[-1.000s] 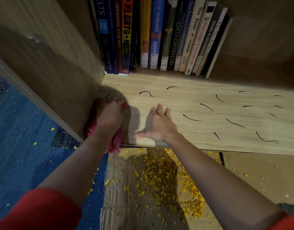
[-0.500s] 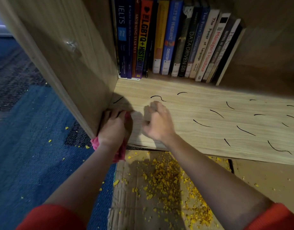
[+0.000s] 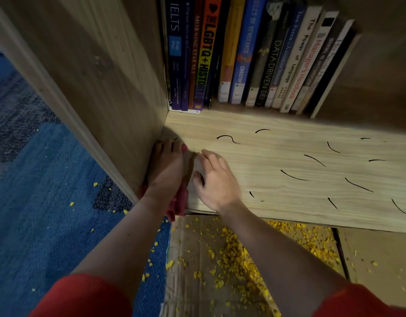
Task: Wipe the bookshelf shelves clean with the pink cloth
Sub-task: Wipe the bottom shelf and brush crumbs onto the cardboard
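The pink cloth (image 3: 179,203) lies bunched at the left front corner of the light wooden shelf (image 3: 289,154), one end hanging over the front edge. My left hand (image 3: 166,168) holds it down against the shelf, right beside the bookcase's side panel (image 3: 101,88), and covers most of it. My right hand (image 3: 216,177) rests on the shelf just right of the cloth with its fingers loosely bent and nothing in it. Several short black marks (image 3: 227,138) are scattered over the shelf to the right.
A row of upright books (image 3: 254,53) fills the back of the shelf. Below the shelf's front edge lies cardboard (image 3: 197,282) strewn with yellow crumbs (image 3: 231,255). Blue carpet (image 3: 48,202) with a few crumbs lies to the left.
The view has moved closer to the shelf corner. My right hand went from flat and spread to bent and slid left toward the cloth. My left hand stayed on the cloth in the corner.
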Tool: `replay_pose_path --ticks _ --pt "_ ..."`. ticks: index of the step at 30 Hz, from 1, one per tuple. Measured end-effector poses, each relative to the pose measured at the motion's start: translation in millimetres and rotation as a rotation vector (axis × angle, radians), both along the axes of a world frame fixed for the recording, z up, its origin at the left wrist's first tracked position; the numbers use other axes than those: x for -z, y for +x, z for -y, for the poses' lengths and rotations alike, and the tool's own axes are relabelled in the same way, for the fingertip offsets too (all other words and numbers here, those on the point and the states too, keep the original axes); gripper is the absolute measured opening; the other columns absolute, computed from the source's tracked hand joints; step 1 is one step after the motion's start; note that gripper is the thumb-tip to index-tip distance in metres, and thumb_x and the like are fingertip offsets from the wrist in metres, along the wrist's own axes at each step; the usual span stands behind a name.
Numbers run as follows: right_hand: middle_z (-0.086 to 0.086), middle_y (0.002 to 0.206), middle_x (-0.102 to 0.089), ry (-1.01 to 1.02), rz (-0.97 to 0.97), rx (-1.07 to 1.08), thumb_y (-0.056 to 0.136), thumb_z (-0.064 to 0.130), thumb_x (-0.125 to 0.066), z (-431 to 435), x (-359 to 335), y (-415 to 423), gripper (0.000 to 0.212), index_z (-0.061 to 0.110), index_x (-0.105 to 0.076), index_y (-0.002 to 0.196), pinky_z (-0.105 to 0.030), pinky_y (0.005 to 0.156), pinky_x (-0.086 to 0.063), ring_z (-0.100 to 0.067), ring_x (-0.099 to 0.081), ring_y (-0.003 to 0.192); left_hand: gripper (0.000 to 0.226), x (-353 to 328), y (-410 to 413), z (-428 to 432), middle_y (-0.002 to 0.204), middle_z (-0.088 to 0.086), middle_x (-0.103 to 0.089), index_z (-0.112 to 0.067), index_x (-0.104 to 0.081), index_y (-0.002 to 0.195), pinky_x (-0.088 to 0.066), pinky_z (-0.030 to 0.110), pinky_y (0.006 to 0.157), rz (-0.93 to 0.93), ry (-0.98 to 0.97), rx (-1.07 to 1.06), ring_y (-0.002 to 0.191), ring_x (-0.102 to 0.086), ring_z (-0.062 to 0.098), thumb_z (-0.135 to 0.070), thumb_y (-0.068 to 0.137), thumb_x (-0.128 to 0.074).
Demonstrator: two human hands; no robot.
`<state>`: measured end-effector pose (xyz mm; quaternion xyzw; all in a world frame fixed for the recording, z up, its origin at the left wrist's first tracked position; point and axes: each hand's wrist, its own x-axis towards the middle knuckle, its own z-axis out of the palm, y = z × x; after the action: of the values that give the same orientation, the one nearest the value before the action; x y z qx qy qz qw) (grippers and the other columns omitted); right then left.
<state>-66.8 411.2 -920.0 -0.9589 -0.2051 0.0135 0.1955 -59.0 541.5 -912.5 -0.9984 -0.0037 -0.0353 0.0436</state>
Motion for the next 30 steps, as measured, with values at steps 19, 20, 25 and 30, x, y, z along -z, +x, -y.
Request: replay_pose_path --ticks 19,20,25,30 --pt "-0.003 0.145 -0.038 0.003 0.025 0.018 0.077 0.047 -0.015 -0.3 2.3 0.6 0.077 0.01 -0.039 0.14 -0.029 0.113 -0.022 -0.018 -0.028 0.134 0.04 -26.0 -5.3 12.3 0.124 0.018 -0.053 0.006 -0.041 0.128 -0.035 0.034 0.098 -0.123 0.133 -0.109 0.115 -0.049 0.029 -0.001 0.093 -0.023" --pt "-0.003 0.145 -0.038 0.007 0.028 0.019 0.077 0.047 -0.016 -0.6 2.5 0.6 0.076 0.01 -0.04 0.14 -0.029 0.113 -0.023 -0.019 -0.029 0.134 0.037 -29.4 -4.8 12.9 0.124 0.019 -0.052 0.007 -0.042 0.127 -0.035 0.034 0.098 -0.161 0.152 -0.115 0.116 -0.048 0.03 -0.002 0.095 -0.026" --pt "-0.001 0.145 -0.037 0.017 0.024 0.021 0.076 0.047 -0.015 -0.4 2.4 1.5 0.077 0.011 -0.039 0.141 -0.027 0.113 -0.021 -0.017 -0.027 0.135 0.038 -43.0 25.0 14.1 0.135 0.026 -0.04 0.008 -0.039 0.133 -0.034 0.041 0.101 -0.251 0.049 -0.164 0.126 -0.037 0.038 -0.004 0.099 -0.026" --pt "-0.003 0.144 -0.039 0.016 0.019 0.021 0.076 0.046 -0.017 -0.5 2.8 1.5 0.076 0.01 -0.041 0.139 -0.029 0.113 -0.024 -0.02 -0.03 0.133 0.038 -43.8 14.5 15.9 0.135 0.024 -0.042 0.005 -0.041 0.132 -0.033 0.04 0.102 -0.28 0.017 -0.164 0.125 -0.038 0.037 -0.003 0.098 -0.026"
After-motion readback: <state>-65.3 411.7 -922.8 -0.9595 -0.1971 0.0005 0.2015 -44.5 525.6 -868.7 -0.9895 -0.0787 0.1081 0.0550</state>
